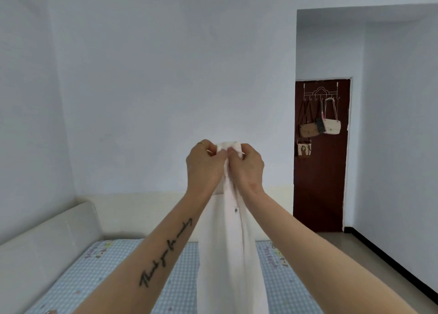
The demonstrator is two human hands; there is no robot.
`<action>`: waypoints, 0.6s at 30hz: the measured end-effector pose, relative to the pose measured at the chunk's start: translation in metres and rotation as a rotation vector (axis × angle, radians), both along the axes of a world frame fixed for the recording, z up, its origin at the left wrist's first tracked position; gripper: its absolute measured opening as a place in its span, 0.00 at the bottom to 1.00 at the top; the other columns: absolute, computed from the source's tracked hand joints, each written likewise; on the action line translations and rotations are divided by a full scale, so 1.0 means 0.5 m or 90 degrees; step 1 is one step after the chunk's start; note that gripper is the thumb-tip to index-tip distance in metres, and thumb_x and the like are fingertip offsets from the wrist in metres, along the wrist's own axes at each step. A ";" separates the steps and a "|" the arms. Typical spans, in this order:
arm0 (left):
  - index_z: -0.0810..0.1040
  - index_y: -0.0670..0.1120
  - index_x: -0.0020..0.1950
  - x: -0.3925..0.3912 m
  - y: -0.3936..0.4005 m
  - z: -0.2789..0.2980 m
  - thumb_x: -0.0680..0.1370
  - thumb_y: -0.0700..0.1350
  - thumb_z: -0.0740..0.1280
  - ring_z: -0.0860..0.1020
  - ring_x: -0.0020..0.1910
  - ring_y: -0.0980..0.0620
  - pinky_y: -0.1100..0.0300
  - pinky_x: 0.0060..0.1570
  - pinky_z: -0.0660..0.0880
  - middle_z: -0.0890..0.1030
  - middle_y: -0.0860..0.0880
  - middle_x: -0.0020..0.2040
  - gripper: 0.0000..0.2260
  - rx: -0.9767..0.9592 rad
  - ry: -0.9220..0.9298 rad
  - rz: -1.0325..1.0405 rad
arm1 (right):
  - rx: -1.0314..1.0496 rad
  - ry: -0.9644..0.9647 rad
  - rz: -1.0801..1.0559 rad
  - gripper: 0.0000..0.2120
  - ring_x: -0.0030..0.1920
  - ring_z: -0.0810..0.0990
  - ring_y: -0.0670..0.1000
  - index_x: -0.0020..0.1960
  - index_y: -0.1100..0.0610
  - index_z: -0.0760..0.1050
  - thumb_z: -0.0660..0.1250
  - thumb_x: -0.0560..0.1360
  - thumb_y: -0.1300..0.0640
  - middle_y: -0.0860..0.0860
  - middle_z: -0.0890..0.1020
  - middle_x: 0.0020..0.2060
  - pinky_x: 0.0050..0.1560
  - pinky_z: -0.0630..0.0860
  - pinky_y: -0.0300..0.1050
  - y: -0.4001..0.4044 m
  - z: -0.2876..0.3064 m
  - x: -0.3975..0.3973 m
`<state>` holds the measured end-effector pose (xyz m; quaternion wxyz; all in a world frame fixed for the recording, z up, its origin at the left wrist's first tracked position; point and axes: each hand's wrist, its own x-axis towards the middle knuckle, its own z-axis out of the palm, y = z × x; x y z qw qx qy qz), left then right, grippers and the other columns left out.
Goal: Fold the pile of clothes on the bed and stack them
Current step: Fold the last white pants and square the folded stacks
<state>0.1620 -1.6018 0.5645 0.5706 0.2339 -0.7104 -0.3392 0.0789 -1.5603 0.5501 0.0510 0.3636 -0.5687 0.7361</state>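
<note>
A pale pink-white garment hangs straight down between my forearms, above the bed. My left hand and my right hand are raised side by side, and both pinch the garment's bunched top edge. A small dark button shows on its front. Its lower part runs out of the frame's bottom edge. The pile of clothes is not in view.
The bed has a blue checked sheet with cartoon prints and a cream padded headboard at the left. A dark brown door at the right holds a hook rack with several bags. Bare floor lies right of the bed.
</note>
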 end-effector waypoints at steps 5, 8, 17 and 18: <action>0.78 0.43 0.40 0.004 0.008 0.005 0.73 0.46 0.68 0.83 0.39 0.48 0.52 0.47 0.79 0.83 0.45 0.38 0.07 0.025 -0.017 -0.056 | 0.000 0.028 0.035 0.09 0.31 0.74 0.45 0.37 0.56 0.75 0.63 0.75 0.57 0.47 0.77 0.30 0.30 0.68 0.31 0.018 -0.002 0.002; 0.78 0.43 0.39 0.007 0.005 0.004 0.74 0.45 0.67 0.82 0.38 0.50 0.59 0.43 0.78 0.83 0.47 0.37 0.07 -0.006 -0.038 -0.031 | 0.000 0.051 0.027 0.10 0.32 0.73 0.46 0.39 0.60 0.76 0.63 0.76 0.56 0.54 0.77 0.31 0.32 0.70 0.37 0.027 -0.007 0.000; 0.77 0.42 0.37 0.013 0.013 0.008 0.72 0.41 0.66 0.78 0.34 0.50 0.69 0.32 0.70 0.80 0.48 0.33 0.05 -0.080 -0.024 0.055 | -0.008 0.079 -0.012 0.11 0.29 0.69 0.46 0.38 0.62 0.74 0.62 0.76 0.58 0.48 0.73 0.28 0.29 0.65 0.35 0.028 0.006 0.011; 0.77 0.41 0.37 0.011 0.017 0.010 0.72 0.41 0.66 0.78 0.34 0.50 0.67 0.31 0.70 0.80 0.47 0.34 0.05 -0.092 -0.025 0.051 | -0.010 0.074 -0.010 0.11 0.29 0.69 0.46 0.37 0.62 0.74 0.62 0.76 0.58 0.48 0.72 0.27 0.29 0.65 0.36 0.026 0.007 0.011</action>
